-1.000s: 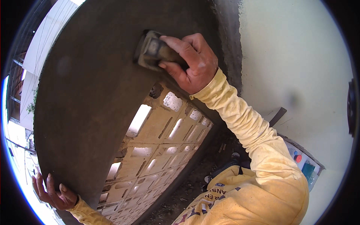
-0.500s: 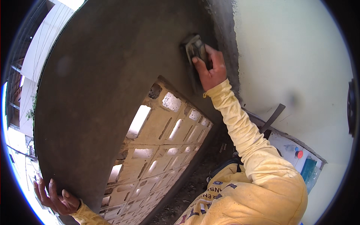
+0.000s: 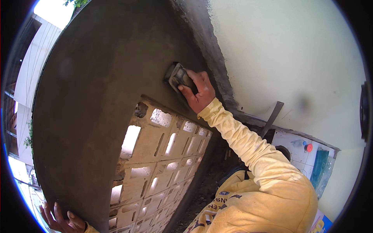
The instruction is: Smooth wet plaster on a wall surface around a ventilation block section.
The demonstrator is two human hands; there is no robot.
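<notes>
Plaster (image 3: 85,97), dark grey, spreads across the far and left, seemingly mostly smoothed; pierced pale blocks (image 3: 149,138) at near centre are bare. Right hand (image 3: 201,91), grip clamped on a float (image 3: 178,75), is far centre; left hand (image 3: 65,223), grip apart, is near left.

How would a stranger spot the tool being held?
Find the broad dark grey wall on the left. Toward its right edge, above the pale openwork blocks, is the right hand. It grips the tool: a blocky greyish piece standing out against the plain wall.
</notes>
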